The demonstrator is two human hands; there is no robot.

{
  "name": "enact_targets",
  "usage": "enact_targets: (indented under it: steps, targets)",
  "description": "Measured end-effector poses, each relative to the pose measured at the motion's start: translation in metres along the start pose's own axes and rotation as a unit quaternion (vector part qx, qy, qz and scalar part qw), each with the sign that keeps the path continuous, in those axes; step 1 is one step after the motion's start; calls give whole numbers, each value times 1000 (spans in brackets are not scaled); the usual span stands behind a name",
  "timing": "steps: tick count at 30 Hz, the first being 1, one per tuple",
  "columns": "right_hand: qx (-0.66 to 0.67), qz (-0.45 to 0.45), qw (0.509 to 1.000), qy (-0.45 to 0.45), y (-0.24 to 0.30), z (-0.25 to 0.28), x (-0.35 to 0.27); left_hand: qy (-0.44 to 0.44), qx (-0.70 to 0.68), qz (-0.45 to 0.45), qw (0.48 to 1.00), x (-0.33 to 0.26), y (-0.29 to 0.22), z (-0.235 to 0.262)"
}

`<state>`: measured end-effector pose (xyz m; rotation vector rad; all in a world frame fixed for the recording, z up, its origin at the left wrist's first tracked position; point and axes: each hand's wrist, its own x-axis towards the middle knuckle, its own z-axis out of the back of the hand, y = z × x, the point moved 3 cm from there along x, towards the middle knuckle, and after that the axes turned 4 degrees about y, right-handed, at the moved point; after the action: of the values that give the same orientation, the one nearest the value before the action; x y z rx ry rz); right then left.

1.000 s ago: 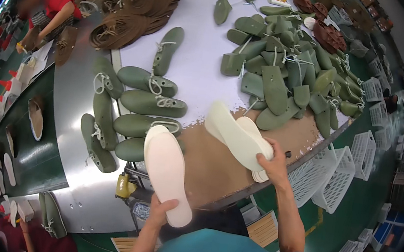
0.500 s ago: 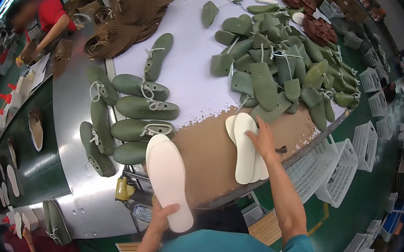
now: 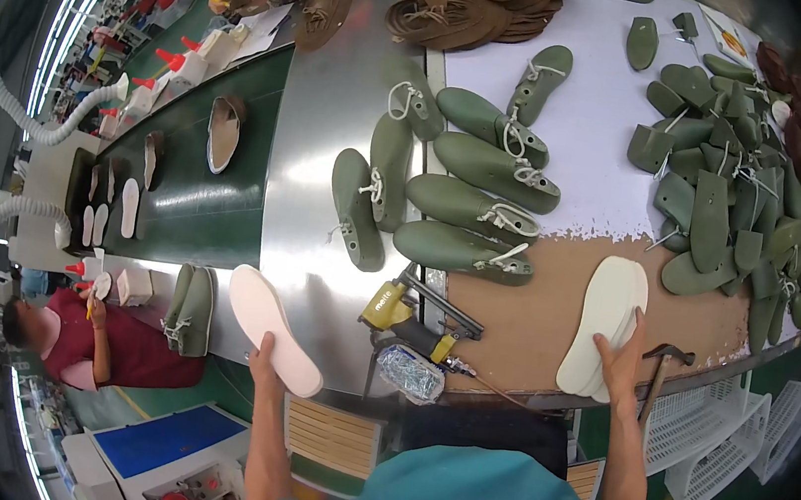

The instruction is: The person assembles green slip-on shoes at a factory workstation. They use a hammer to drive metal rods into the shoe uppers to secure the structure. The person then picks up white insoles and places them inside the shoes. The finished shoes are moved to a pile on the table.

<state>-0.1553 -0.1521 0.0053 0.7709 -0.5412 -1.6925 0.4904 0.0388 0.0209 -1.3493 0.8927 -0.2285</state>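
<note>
One pale insole is pinched between thumb and fingers of the left hand, near the metal surface, while overlapping cream insoles are grasped by the right hand, thumb on top, over the brown patch at right. The insoles' separation is judged partly done, one being held apart; none is seen laid on the green lasts farther off.

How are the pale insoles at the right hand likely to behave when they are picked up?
The insoles look thin, so probably light for their size. They overlap unevenly with no visible fastening, so may slide apart unless the right hand pinches them. They look flat, so rolling seems unlikely.
</note>
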Motion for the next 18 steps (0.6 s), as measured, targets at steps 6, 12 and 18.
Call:
enact_targets:
  steps: [6, 12, 18]
  targets:
    - [-46, -28, 998, -16, 55, 17, -37, -110, 304, -44, 945, 51, 55, 53]
    - [-167, 47, 984, -29, 34, -6, -50, -66, 428, -209, 877, 33, 22, -58]
    - [-147, 21, 989, 9, 11, -25, -46, 93, 366, -172, 910, 10, 24, -181]
